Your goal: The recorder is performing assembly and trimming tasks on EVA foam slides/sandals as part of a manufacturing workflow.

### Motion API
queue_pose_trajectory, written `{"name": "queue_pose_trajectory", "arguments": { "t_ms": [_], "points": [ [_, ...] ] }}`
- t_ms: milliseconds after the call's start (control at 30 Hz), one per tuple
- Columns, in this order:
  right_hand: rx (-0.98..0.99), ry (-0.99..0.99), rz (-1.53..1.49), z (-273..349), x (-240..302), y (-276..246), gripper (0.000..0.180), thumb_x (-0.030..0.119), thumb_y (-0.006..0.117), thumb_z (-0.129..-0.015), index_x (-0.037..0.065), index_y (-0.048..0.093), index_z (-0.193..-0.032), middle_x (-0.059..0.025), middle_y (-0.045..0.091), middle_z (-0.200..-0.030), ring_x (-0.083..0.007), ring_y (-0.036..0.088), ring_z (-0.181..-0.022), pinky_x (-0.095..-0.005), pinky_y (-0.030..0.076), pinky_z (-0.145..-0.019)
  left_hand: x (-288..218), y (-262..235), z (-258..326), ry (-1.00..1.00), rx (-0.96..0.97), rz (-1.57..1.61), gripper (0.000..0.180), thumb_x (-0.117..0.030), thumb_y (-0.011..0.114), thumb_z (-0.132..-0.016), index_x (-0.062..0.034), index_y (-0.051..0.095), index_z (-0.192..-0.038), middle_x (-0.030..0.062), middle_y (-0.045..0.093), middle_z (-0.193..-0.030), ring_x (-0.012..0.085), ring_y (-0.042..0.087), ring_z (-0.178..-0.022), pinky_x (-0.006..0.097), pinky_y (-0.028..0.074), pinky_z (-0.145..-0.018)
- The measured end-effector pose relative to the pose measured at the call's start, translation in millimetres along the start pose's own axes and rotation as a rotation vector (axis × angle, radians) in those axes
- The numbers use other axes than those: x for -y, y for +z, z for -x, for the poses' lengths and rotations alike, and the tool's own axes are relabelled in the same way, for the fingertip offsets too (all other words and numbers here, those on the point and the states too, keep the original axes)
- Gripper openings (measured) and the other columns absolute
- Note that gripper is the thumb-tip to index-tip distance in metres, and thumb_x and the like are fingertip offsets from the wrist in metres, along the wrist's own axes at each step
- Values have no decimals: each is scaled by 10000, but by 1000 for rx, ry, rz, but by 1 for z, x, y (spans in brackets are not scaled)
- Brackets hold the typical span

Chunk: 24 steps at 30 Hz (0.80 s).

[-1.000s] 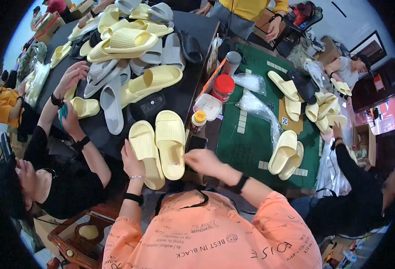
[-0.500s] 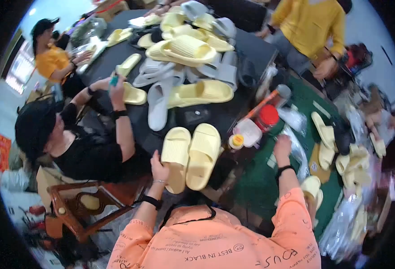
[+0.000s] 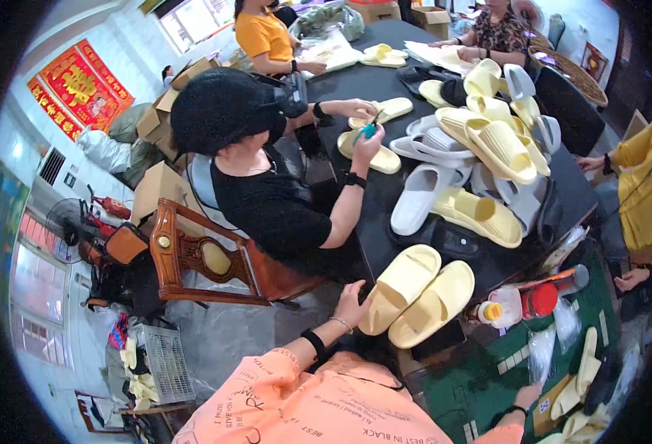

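A pair of pale yellow slippers (image 3: 420, 294) lies side by side at the near edge of the black table (image 3: 385, 200). My left hand (image 3: 352, 302), with a dark band and a bracelet at the wrist, curls around the heel of the left slipper. My right hand (image 3: 525, 396) is far off at the lower right, stretched over the green table (image 3: 488, 370) close to more yellow slippers (image 3: 579, 374). It is small and near the rim, so its fingers are not readable.
A person in black with a black cap (image 3: 218, 107) sits on a wooden chair (image 3: 193, 255) at my left, working on a slipper with teal scissors (image 3: 369, 131). A heap of yellow and white slippers (image 3: 488, 148) fills the table's middle. Bottles (image 3: 522, 303) and plastic bags (image 3: 540, 348) stand by the green table.
The view has swung to the left. My right hand has left the slipper pair and gone down to the lower right over the green table. My left hand stays at the slipper's heel.
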State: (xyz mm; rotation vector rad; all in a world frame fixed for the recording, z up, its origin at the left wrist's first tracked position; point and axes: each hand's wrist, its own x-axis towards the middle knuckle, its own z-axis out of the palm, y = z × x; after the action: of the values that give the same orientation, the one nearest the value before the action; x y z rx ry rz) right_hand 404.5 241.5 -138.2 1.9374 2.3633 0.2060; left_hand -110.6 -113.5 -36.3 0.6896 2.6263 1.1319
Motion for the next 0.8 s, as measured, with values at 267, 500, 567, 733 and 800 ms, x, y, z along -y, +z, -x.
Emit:
{"name": "queue_pose_trajectory", "arguments": {
  "t_ms": [267,500,567,733,800],
  "points": [
    [49,314,74,141,27,-6,421,203,460,-701,-2,400,-1064,-209,501,-982,-384,498,-873,-443,361,-789,15,-10,8,-90,-207,36,295,-186,413,-807,1,483,-1024,199,499,-952,319,458,-936,363,367,-824],
    [274,670,197,145,14,-52,490,389,491,-764,93,406,-1145,-146,516,-1068,-362,500,-937,-439,341,-859,80,-75,81,-239,744,102,210,-212,536,-723,-45,588,-839,111,583,-772,213,550,-709,313,420,-596],
    [95,921,-84,138,21,-81,316,291,470,-809,67,541,-1021,-156,560,-987,-361,514,-902,-406,380,-824,102,-56,85,-490,787,80,234,-226,514,-735,-24,588,-829,135,585,-783,253,552,-744,338,423,-620],
    [1,609,-206,74,15,-65,240,139,468,-743,-4,529,-926,-183,554,-868,-358,518,-787,-399,397,-709,28,-26,68,-491,1144,-294,381,-308,415,-785,24,586,-861,187,587,-869,333,555,-836,387,426,-705],
    [-40,482,-255,68,9,-55,212,79,467,-716,-32,524,-888,-194,552,-820,-356,519,-741,-397,403,-663,22,5,69,-128,1349,-644,434,-346,358,-808,12,583,-905,190,580,-906,338,548,-854,387,406,-769]
  ]
}}
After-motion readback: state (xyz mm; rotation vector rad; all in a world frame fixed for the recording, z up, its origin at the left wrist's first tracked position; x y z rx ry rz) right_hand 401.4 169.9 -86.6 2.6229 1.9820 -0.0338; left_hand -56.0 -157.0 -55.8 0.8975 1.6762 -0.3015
